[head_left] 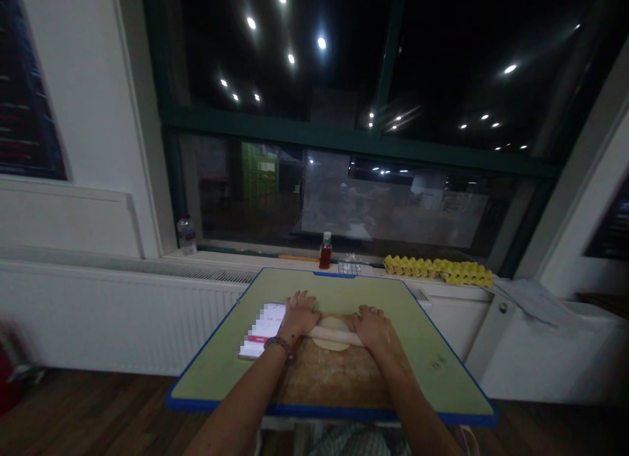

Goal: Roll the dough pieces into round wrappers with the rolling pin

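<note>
A pale rolling pin (339, 335) lies crosswise over a thin round of dough (332, 345). My left hand (301, 317) holds the pin's left end under its palm, its fingers reaching forward and somewhat spread. On the right end is my right hand (374, 326), its palm over the pin and its fingers bent a little forward. Both ends of the pin are hidden by the hands. Under the dough is a brown wooden board (334, 376), dusted with what looks like flour. A phone with a lit screen (263, 331) lies just left of my left hand.
The board rests on a small green table (206, 371) with a blue edge. Behind it, the window sill carries a bottle of red-brown liquid (325, 251), yellow egg trays (437, 270) and a clear plastic bottle (187, 234). A white radiator (122, 318) stands along the wall.
</note>
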Demonstrator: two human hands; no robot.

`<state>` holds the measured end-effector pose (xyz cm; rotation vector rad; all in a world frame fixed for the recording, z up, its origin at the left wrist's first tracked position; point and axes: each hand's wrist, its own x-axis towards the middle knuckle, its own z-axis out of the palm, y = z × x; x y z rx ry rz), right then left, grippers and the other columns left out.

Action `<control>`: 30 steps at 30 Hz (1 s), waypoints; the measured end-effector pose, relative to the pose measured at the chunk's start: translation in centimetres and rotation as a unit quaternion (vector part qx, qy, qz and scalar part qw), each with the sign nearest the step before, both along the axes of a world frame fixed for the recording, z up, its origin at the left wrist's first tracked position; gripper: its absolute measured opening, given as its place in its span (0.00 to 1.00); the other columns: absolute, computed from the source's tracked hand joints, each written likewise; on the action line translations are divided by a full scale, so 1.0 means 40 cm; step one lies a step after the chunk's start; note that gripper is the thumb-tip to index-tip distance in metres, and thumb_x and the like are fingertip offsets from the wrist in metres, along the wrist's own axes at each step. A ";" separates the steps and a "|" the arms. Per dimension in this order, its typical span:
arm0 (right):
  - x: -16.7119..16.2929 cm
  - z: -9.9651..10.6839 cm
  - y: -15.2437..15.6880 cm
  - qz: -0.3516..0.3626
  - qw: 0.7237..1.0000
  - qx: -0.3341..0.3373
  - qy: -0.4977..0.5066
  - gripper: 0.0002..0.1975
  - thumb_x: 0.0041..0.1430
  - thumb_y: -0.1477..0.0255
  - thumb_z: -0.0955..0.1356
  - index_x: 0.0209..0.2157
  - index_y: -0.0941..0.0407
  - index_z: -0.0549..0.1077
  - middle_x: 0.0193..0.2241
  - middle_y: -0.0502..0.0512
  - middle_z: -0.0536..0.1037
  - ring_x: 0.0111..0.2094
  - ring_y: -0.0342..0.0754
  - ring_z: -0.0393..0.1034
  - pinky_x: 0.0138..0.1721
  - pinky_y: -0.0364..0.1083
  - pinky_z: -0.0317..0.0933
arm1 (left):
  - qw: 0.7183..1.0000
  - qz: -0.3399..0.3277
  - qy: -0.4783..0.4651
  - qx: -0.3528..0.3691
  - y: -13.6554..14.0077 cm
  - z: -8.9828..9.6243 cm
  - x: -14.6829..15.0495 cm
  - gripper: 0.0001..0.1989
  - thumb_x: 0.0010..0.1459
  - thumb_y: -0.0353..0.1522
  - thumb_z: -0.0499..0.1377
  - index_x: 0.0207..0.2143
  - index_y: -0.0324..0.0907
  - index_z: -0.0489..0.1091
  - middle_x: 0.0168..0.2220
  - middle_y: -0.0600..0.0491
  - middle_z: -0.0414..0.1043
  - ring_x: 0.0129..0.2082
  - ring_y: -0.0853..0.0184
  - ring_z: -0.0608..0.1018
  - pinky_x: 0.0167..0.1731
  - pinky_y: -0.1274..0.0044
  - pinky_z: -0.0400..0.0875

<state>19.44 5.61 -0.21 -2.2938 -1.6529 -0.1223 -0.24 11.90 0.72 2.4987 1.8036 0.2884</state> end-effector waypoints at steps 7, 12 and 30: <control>0.018 0.009 0.045 0.009 1.000 0.009 0.021 0.20 0.62 0.67 0.59 0.53 0.57 0.71 0.50 0.61 0.75 0.52 0.55 0.66 0.49 0.49 0.57 | 0.999 0.022 -0.001 -0.023 -0.034 -0.004 -0.002 0.27 0.62 0.41 0.42 0.60 0.42 0.61 0.67 0.43 0.50 0.66 0.52 0.51 0.59 0.54 0.48; 0.017 0.009 0.031 0.011 1.000 -0.010 0.008 0.19 0.64 0.67 0.58 0.50 0.55 0.72 0.48 0.61 0.76 0.51 0.55 0.67 0.46 0.49 0.58 | 1.000 0.025 0.009 -0.003 -0.052 0.003 -0.003 0.26 0.63 0.38 0.41 0.60 0.41 0.61 0.67 0.43 0.50 0.66 0.51 0.51 0.60 0.53 0.46; 0.016 -0.008 0.013 0.011 1.000 -0.022 0.005 0.21 0.63 0.71 0.57 0.54 0.54 0.70 0.51 0.59 0.74 0.52 0.54 0.66 0.51 0.49 0.55 | 0.998 -0.039 0.047 0.034 -0.106 0.004 -0.011 0.25 0.66 0.36 0.40 0.61 0.42 0.61 0.67 0.43 0.50 0.67 0.51 0.51 0.61 0.54 0.44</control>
